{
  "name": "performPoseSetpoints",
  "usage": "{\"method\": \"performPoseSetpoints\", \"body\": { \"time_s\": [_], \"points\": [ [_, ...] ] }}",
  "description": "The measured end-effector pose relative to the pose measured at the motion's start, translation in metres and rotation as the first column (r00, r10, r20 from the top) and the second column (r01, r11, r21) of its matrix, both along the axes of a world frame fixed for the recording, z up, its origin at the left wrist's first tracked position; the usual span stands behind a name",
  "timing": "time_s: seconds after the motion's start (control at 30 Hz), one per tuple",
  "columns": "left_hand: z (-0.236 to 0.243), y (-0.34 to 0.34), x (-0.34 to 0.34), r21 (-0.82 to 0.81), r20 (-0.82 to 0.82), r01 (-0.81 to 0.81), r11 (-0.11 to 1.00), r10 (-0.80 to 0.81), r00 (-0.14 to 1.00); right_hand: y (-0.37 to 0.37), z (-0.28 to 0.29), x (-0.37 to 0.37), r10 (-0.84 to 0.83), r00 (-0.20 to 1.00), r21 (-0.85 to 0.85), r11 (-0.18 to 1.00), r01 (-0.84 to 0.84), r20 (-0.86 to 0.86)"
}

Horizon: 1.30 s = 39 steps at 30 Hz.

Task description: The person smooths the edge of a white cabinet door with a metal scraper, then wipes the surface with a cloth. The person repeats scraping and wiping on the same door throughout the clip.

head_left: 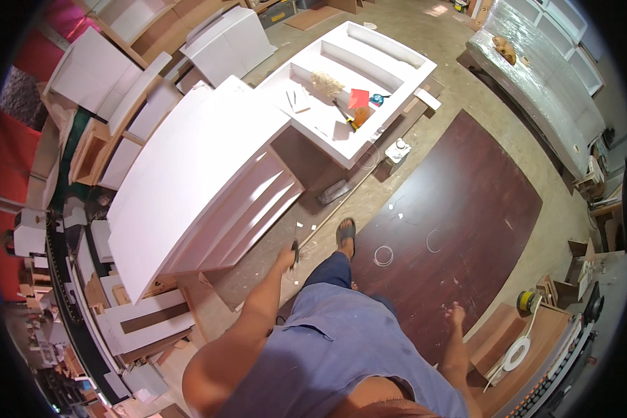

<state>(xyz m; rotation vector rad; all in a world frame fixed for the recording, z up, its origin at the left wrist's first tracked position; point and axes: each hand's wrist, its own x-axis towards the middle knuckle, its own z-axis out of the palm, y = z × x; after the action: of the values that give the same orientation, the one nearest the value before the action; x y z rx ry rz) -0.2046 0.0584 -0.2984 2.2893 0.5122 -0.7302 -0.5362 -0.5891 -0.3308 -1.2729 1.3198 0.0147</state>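
Observation:
My left hand [285, 259] is closed around a slim black-handled tool [296, 252] with a thin tip. It hangs beside the open shelf side of a large white cabinet [195, 181]. The tool is too small to make out its exact kind. On the right, my right hand [455, 313] hangs low over a dark reddish-brown board [460, 209], its fingers a little apart and nothing visible in them. Two thin pale rings, one of them a coil [383, 256], lie on that board near my sandalled foot [345, 237].
A white open frame [348, 155] ahead holds a red card [359, 98], a blue tape roll [377, 99] and hand tools. A small can [398, 149] stands beside it. Plastic-wrapped panels [536, 97] lean far right. A white edging roll [515, 354] lies lower right on wood pieces.

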Motion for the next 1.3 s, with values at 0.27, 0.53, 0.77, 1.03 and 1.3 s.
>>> {"method": "performPoseSetpoints", "body": {
  "time_s": [0.27,0.53,0.77,1.03,1.3],
  "points": [
    [0.024,-0.204,0.395,-0.372,0.335,-0.207,0.905,0.338,0.880,0.085,0.058,0.152,0.508,0.859,0.152,0.855,-0.495,-0.059],
    [-0.085,-0.230,0.565,0.096,0.039,-0.122,0.988,0.119,0.992,0.050,0.161,0.279,0.395,0.819,0.257,0.915,-0.311,-0.417],
    [-0.081,-0.155,0.670,0.278,0.611,-0.507,0.816,0.257,0.749,-0.009,0.145,0.372,0.177,0.864,0.081,0.984,-0.158,-0.471],
    [-0.100,-0.091,0.727,0.488,0.369,-0.459,0.742,0.301,0.879,-0.070,0.120,0.442,0.581,0.750,0.076,0.804,-0.590,-0.317],
    [0.031,-0.238,0.546,-0.259,0.652,-0.610,0.749,0.601,0.461,-0.008,0.150,0.725,0.909,0.411,-0.175,0.418,-0.892,0.072]
  ]
}}
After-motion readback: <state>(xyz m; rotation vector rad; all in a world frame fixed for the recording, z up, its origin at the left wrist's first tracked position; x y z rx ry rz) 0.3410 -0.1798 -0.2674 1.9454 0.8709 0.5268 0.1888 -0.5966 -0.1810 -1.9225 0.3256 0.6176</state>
